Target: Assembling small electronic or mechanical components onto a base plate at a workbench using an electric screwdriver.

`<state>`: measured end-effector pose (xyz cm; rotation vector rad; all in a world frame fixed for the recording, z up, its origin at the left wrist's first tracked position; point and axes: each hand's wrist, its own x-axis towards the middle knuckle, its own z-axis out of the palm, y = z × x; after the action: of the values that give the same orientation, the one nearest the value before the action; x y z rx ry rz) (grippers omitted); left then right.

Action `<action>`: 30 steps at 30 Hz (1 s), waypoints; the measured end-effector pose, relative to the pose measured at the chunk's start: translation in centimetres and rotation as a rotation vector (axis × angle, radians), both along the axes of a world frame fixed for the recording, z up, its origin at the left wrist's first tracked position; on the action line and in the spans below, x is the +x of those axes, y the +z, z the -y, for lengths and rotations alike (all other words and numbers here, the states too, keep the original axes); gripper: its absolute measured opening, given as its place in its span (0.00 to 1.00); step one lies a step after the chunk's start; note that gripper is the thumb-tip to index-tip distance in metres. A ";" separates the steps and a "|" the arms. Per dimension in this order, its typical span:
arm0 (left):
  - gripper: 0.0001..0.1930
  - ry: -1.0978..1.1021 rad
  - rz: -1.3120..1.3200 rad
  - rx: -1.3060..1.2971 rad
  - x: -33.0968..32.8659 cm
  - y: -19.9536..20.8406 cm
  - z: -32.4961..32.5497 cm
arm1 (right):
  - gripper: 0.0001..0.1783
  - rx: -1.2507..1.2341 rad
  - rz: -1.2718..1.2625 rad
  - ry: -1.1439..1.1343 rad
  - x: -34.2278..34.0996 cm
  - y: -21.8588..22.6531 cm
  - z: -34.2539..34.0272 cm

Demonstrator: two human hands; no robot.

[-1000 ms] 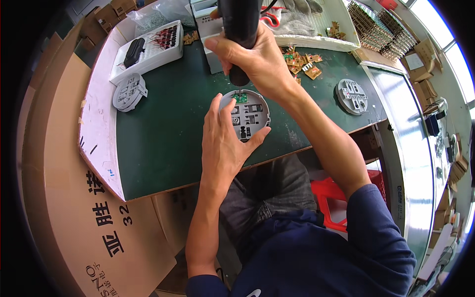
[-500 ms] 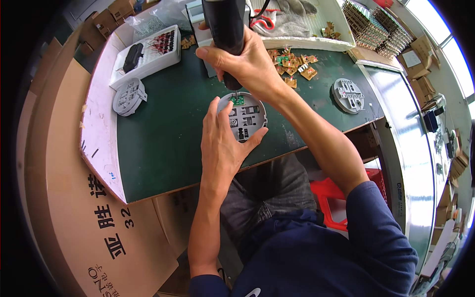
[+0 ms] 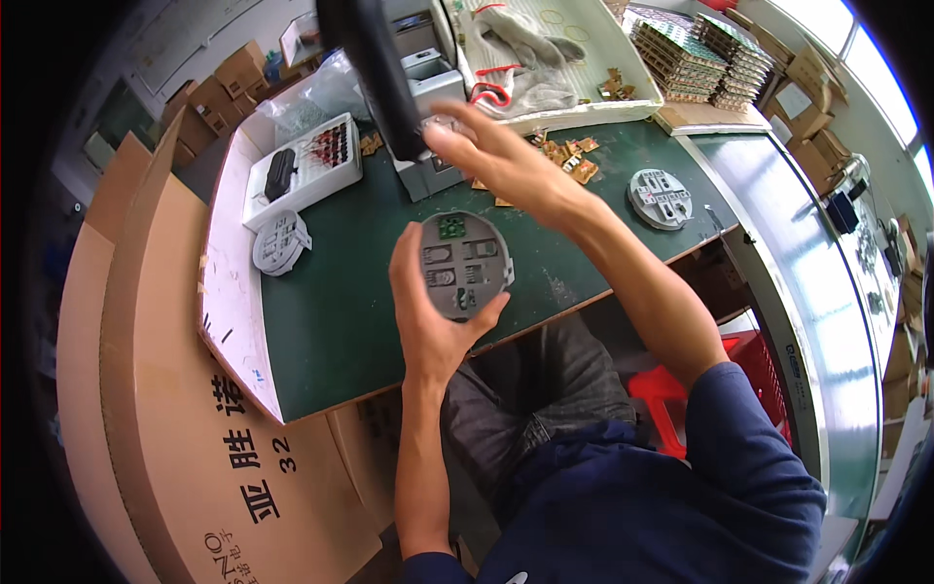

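Round grey plastic housings are counted at three on the green counter (image 3: 321, 321): one held housing (image 3: 464, 264) near the front edge, a second housing (image 3: 664, 198) lying well apart to the right, and a third housing (image 3: 280, 242) lying at the left beside a white tray (image 3: 304, 171). The held housing is seen as a shallow disc, open face turned up toward the camera, with moulded rectangular recesses and a small green circuit board (image 3: 450, 228) seated near its far rim; being round, it shows no long axis. It is cupped from below and from the left by the left hand (image 3: 428, 311), whose fingers are curled about the rim, the thumb pressed against its near edge. One black power screwdriver (image 3: 375, 73) is seen hanging upright above the counter, tip downward. It is met by the right hand (image 3: 506, 161), whose fingers are spread and only loosely touching its lower end. Small copper-coloured parts (image 3: 574, 161) are scattered behind that hand; their number cannot be told.
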<state>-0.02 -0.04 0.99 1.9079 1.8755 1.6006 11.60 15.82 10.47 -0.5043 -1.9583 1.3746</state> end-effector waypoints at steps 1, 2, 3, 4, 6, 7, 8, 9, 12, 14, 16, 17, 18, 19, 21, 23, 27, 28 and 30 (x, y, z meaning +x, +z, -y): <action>0.57 -0.020 -0.009 0.093 0.2 0.0 0.1 | 0.46 -0.137 0.136 0.026 2.3 -0.1 1.3; 0.58 -0.040 -0.016 0.185 0.4 0.0 0.0 | 0.46 -0.460 0.086 0.195 3.2 -2.0 1.8; 0.58 -0.068 -0.012 0.188 0.7 0.0 0.0 | 0.46 -0.781 0.025 0.361 4.1 -3.5 2.5; 0.58 -0.111 -0.037 0.186 1.1 0.0 0.1 | 0.46 -0.779 0.016 0.333 5.3 -4.7 3.4; 0.59 -0.173 -0.096 0.179 1.4 0.3 0.3 | 0.50 -1.171 -0.113 0.521 6.4 -5.5 5.3; 0.59 -0.189 -0.093 0.182 1.8 0.5 0.0 | 0.50 -1.168 -0.120 0.506 7.1 -5.2 5.3; 0.58 -0.208 -0.094 0.165 2.0 0.6 -0.1 | 0.49 -1.053 -0.086 0.486 7.9 -4.7 5.3; 0.58 -0.226 -0.094 0.148 2.2 0.8 -0.2 | 0.48 -0.938 -0.050 0.467 8.8 -4.2 5.4; 0.56 -0.237 -0.072 0.120 2.3 1.6 -0.2 | 0.52 0.126 0.186 0.067 12.6 -3.5 1.8; 0.53 -0.154 -0.046 0.078 0.6 2.2 1.1 | 0.56 0.572 0.468 -0.333 16.0 -3.8 -1.5; 0.46 -0.093 0.057 0.065 -1.4 2.5 1.5 | 0.59 0.629 0.874 -0.539 18.9 -3.0 -3.0; 0.46 -0.093 0.059 0.068 -2.2 2.7 1.2 | 0.59 0.632 0.875 -0.540 20.9 -3.7 -4.0; 0.43 -0.050 0.106 0.071 -3.0 3.0 0.6 | 0.58 0.609 0.919 -0.517 22.9 -5.5 -5.3; 0.40 0.008 0.151 0.071 -4.1 3.1 0.1 | 0.57 0.586 0.956 -0.479 24.0 -6.7 -6.3; 0.38 0.174 0.038 0.051 -8.0 3.7 0.1 | 0.56 0.574 0.961 -0.489 22.8 -6.1 -5.5; 0.35 0.340 -0.093 0.019 -12.0 3.8 -1.3 | 0.54 0.542 0.970 -0.534 23.1 -5.2 -4.6; 0.42 0.552 -0.246 -0.101 -21.6 3.9 -2.5 | 0.51 0.715 0.836 -0.696 29.6 -6.1 -6.7; 0.45 0.557 -0.301 -0.223 -23.6 3.9 -2.6 | 0.52 0.691 0.803 -0.745 32.7 -6.4 -7.9; 0.51 0.530 -0.397 -0.469 -27.1 3.7 -2.6 | 0.51 0.560 0.824 -0.873 39.1 -5.8 -8.2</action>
<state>-27.12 2.54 4.65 1.6893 2.7831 0.7356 50.74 23.99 4.62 -1.5594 -2.1369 0.0239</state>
